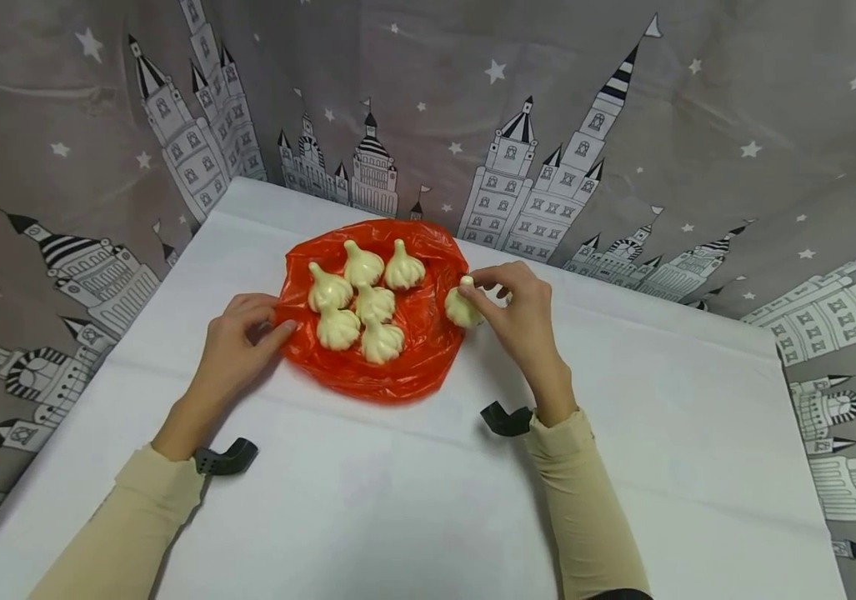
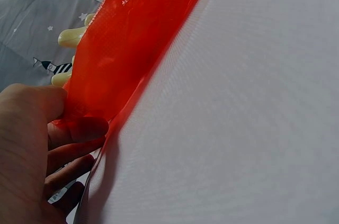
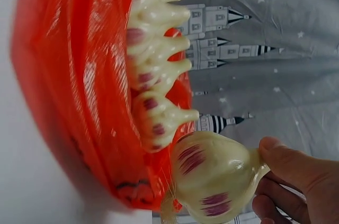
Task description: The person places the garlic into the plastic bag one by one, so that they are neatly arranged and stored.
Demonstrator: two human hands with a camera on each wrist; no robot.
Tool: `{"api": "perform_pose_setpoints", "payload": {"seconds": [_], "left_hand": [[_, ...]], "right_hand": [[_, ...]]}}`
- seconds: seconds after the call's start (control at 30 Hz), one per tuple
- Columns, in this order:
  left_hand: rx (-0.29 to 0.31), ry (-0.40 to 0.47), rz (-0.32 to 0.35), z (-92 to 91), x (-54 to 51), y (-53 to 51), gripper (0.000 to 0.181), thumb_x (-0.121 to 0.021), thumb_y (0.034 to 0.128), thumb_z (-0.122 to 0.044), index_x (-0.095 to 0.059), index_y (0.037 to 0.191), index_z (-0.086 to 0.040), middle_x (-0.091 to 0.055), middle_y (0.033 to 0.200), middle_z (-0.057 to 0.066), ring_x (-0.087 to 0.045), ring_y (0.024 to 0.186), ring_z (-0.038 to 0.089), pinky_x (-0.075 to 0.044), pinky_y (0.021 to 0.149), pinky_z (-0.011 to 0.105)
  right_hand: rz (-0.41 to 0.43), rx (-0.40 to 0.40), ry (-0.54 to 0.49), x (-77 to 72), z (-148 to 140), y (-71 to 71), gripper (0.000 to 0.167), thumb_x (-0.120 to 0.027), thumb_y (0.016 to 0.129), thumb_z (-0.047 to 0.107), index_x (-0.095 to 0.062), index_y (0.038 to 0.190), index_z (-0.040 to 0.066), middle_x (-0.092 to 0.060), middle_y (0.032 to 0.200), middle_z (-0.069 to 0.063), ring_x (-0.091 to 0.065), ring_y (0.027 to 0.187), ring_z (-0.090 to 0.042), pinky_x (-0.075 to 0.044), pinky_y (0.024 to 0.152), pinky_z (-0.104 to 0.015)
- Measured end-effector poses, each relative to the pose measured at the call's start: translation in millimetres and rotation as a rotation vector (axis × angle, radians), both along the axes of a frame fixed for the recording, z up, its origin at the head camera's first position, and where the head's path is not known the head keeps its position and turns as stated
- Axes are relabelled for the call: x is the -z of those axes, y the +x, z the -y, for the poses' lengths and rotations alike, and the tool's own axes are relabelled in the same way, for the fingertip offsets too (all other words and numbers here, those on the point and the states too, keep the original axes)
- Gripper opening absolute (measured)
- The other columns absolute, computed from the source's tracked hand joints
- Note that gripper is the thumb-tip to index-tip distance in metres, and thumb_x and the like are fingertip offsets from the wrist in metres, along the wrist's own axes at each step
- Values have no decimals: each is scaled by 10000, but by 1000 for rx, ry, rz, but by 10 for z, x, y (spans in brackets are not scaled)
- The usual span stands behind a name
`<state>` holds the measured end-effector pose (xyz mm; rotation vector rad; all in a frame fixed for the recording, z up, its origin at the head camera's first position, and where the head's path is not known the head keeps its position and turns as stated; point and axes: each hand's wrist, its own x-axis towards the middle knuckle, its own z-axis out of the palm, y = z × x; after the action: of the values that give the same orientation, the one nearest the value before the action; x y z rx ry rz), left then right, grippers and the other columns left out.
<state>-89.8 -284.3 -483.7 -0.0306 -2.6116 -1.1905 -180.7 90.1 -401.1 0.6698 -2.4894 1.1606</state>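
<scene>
A red plastic bag (image 1: 420,325), spread out with a raised rim, holds several cream garlic bulbs (image 1: 337,330) that look like glossy models. My left hand (image 1: 236,342) pinches the bag's left edge between thumb and forefinger; the left wrist view shows the red film (image 2: 132,49) between them. At the bag's right rim, my right hand (image 1: 521,312) grips one garlic bulb (image 1: 461,310) by its stem. Close up in the right wrist view, that held garlic bulb (image 3: 217,176) has purple streaks and hangs beside the bag's edge, near the other bulbs.
The bag lies on a white-covered table (image 1: 367,500), toward its back edge. Behind and to the sides hangs a grey curtain (image 1: 428,50) printed with castles and stars. Dark wrist-camera mounts (image 1: 228,457) stick out from both wrists.
</scene>
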Motion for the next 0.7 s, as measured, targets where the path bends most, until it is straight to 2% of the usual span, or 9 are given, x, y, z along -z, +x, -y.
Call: {"api": "perform_pose_setpoints", "payload": {"seconds": [0.17, 0.4, 0.5, 0.7], "left_hand": [[-5, 7, 21, -18, -20, 7, 187, -761, 976, -168, -706, 858, -34, -700, 1252, 168, -578, 1240, 321, -327, 915, -38], [-17, -17, 38, -36, -22, 18, 176, -752, 980, -175, -723, 886, -29, -696, 1273, 170, -575, 1260, 325, -306, 918, -32], [-13, -14, 37, -33, -23, 15, 170, -753, 980, -172, -727, 894, -28, -695, 1276, 168, -575, 1265, 326, -309, 920, -39], [-15, -21, 18, -2, -24, 21, 158, -760, 973, -168, -730, 887, -39, -703, 1266, 160, -577, 1261, 322, -304, 928, -37]], "right_hand": [[19, -42, 19, -4, 155, -39, 182, -839, 918, 240, -821, 1035, 102, -786, 953, -53, -659, 898, -253, -557, 766, -442], [61, -116, 70, 25, 384, -74, 206, -836, 918, 242, -823, 1052, 86, -761, 922, -53, -600, 844, -305, -498, 720, -415], [70, -138, 129, 72, 452, -81, 218, -833, 919, 247, -818, 1059, 80, -775, 962, -56, -597, 877, -284, -462, 724, -347], [62, -172, 179, 199, 562, -88, 224, -840, 911, 249, -813, 1047, 73, -788, 1010, -64, -619, 923, -243, -488, 754, -338]]}}
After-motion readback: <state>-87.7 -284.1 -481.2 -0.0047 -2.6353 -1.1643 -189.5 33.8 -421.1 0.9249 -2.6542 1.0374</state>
